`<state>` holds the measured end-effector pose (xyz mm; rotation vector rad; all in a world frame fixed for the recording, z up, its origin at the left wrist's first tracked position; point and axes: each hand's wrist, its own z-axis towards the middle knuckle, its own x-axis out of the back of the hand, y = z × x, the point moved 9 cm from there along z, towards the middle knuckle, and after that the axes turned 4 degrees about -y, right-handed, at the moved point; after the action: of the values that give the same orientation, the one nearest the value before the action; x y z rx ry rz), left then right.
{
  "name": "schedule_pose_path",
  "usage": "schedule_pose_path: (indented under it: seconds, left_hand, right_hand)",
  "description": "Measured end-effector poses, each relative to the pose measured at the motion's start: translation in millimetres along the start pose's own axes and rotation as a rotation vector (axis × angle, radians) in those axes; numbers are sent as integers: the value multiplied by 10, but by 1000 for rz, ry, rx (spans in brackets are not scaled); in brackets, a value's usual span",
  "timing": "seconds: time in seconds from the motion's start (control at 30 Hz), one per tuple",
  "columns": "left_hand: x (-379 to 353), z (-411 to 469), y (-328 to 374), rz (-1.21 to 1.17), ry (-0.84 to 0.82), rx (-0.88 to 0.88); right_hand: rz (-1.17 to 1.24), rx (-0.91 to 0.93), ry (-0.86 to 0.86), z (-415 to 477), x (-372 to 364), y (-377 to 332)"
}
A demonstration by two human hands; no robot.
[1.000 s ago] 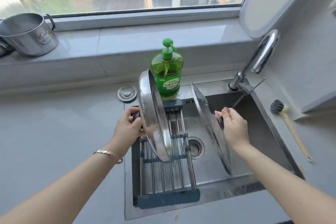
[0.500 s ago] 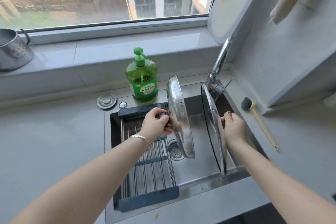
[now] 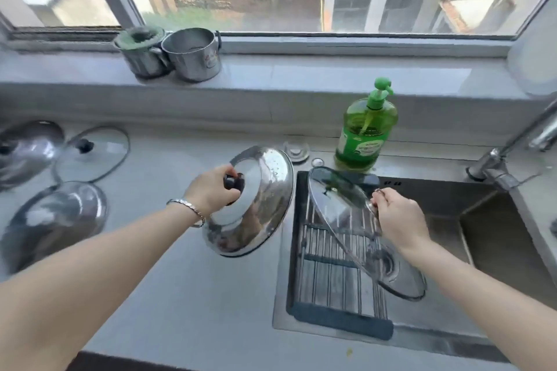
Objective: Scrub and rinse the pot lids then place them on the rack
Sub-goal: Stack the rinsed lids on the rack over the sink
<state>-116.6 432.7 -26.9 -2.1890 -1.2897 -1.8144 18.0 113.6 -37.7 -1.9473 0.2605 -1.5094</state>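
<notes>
My left hand [image 3: 211, 190] grips the black knob of a shiny steel lid [image 3: 256, 205], held tilted above the counter just left of the sink. My right hand [image 3: 398, 220] holds a glass lid [image 3: 346, 214] by its knob, tilted over the slatted rack [image 3: 325, 277] that spans the left part of the sink [image 3: 470, 238]. Three more lids lie on the counter at the far left: a glass one [image 3: 96, 153], a steel one [image 3: 57, 220] and another steel one [image 3: 27, 150].
A green soap bottle [image 3: 364, 129] stands behind the sink, with the faucet [image 3: 506, 159] at the right. Two steel pots [image 3: 193, 54] sit on the windowsill. A grey counter [image 3: 180, 295] stretches in front and left.
The view swung left. My left hand carried the steel lid out of the sink to above the counter. My right hand tipped the glass lid over the rack.
</notes>
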Motion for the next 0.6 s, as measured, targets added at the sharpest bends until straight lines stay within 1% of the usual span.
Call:
schedule_pose_path:
  seconds: [0.17, 0.23, 0.37, 0.47, 0.6]
  left_hand:
    - [715, -48, -1345, 217, 67, 78]
    - [999, -45, -1892, 274, 74, 103]
    - [1550, 18, -2906, 368, 75, 107]
    - [1950, 125, -3638, 431, 63, 116]
    - [2356, 336, -4364, 488, 47, 111]
  right_hand:
    - [-200, 277, -73, 41, -932, -1373]
    - [-233, 335, -96, 41, -1351, -1899]
    - [-140, 293, -158, 28, -2175, -2805]
    - [-164, 263, -178, 19, -2757, -3471]
    - [-141, 206, -176, 51, -3312, -4084]
